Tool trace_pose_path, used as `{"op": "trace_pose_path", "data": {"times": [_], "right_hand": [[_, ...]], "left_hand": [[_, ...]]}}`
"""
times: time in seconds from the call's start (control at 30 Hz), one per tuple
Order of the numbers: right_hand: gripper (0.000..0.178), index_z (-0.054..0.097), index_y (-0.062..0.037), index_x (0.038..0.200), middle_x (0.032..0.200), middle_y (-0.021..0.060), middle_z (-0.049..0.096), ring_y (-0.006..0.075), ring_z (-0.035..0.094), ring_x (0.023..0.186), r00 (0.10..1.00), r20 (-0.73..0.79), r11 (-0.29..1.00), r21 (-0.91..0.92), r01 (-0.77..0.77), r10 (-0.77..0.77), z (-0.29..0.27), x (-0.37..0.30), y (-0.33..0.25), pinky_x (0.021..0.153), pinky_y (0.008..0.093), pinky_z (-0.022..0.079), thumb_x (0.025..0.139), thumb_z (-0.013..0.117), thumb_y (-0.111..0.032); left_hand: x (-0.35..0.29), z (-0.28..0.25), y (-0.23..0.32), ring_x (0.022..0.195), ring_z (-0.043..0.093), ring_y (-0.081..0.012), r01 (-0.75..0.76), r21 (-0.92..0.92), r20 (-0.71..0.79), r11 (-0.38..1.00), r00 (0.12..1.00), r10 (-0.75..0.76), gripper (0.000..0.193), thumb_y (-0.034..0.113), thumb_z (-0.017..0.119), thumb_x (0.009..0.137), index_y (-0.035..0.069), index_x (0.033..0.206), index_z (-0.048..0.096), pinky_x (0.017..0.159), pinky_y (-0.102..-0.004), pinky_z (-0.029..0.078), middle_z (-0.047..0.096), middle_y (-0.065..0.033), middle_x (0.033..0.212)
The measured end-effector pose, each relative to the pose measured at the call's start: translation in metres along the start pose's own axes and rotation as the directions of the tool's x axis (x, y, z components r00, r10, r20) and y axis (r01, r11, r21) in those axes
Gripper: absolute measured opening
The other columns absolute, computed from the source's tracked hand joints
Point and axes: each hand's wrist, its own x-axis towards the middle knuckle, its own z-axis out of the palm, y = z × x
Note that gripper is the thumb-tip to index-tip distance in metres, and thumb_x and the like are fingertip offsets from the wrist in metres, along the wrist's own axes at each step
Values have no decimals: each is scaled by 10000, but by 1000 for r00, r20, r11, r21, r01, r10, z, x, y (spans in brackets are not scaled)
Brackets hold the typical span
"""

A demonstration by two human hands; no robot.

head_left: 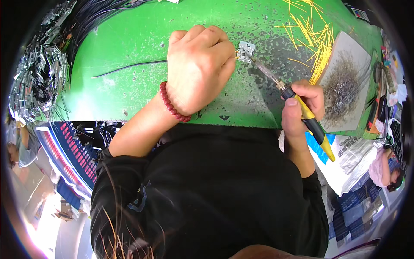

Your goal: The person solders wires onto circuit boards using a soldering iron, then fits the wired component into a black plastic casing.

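My left hand (pixel 200 64) is closed over the green tabletop, its back facing up and its fingertips hidden. A dark cable (pixel 133 66) runs out from under it to the left, with a bare tip at the far end. From the hand's right side, short thin wires meet a small pale circuit board (pixel 246 51) lying on the table. Gripped in my right hand (pixel 302 103) is a yellow and black soldering iron (pixel 317 133), slanting up to the left. Its tip is at the board's lower right corner; whether it touches cannot be made out.
Loose yellow wires (pixel 321 47) lie at the far right, beside a grey board (pixel 361 52) stained with dark residue. Stacked metallic parts (pixel 36 73) and a bundle of black cables (pixel 92 17) occupy the left. Red-handled pliers (pixel 373 116) lie near the right edge.
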Motion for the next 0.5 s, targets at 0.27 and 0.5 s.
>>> {"op": "trace_pose_path", "data": {"times": [0.27,0.5], "right_hand": [[247,538,-16,970,787,68,555,83,443,625,999,44,996,-85,-1,5,-3,3,-2,550,228,350,839,704,-145],[251,547,-14,961,742,60,550,83,459,603,994,105,986,-164,15,3,2,8,-6,530,222,349,823,721,-130]], "left_hand": [[0,0,-1,714,571,-187,3,-13,14,1000,1000,-2,118,59,721,663,117,686,621,664,-349,386,615,23,797],[0,-2,-1,732,580,-193,3,-14,27,1000,1000,-3,114,75,728,663,117,688,625,679,-351,392,617,18,796]]}}
